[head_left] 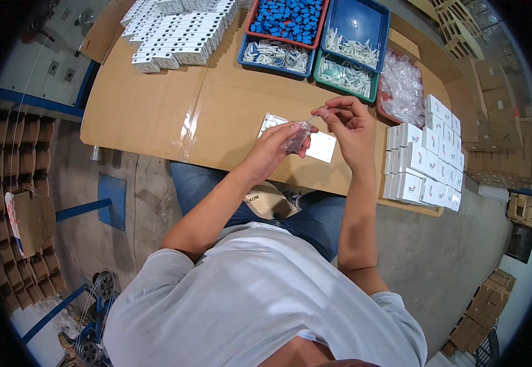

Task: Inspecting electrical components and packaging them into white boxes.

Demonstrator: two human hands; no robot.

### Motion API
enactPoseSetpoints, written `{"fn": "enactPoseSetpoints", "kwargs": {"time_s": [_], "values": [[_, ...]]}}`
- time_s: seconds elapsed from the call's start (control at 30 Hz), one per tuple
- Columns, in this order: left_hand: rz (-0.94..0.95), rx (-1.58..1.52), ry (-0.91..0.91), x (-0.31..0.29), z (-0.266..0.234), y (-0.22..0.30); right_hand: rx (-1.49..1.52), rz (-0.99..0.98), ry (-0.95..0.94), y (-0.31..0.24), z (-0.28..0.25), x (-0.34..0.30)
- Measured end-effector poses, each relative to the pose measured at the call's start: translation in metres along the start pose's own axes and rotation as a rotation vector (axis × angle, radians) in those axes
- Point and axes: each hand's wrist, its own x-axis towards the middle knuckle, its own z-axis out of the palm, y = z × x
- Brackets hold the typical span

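A small, crumpled clear plastic bag (pixel 296 142) sits in the left fingers (pixel 285 130), a slim pale piece (pixel 311 118) in the right fingers (pixel 333 122).

Dark pulleys (pixel 104 285), stacked brown cartons (pixel 481 311), what look like wooden pallets (pixel 460 25)

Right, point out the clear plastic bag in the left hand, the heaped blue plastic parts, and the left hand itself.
Clear plastic bag (pixel 294 143): head view, its crumpled middle.
Blue plastic parts (pixel 287 19): head view, the heap's middle.
Left hand (pixel 270 148): head view, middle of the hand.
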Motion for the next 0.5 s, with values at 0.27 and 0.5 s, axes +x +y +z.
{"fn": "enactPoseSetpoints", "kwargs": {"time_s": [0.27,0.5], "values": [[0.009,-0.057,0.011,-0.01,0.001,0.005,0.045,0.001,-0.082,0.009,0.019,0.0],[0.048,-0.033,-0.046,-0.007,-0.006,0.007,-0.041,0.008,-0.215,0.004,0.017,-0.004]]}}
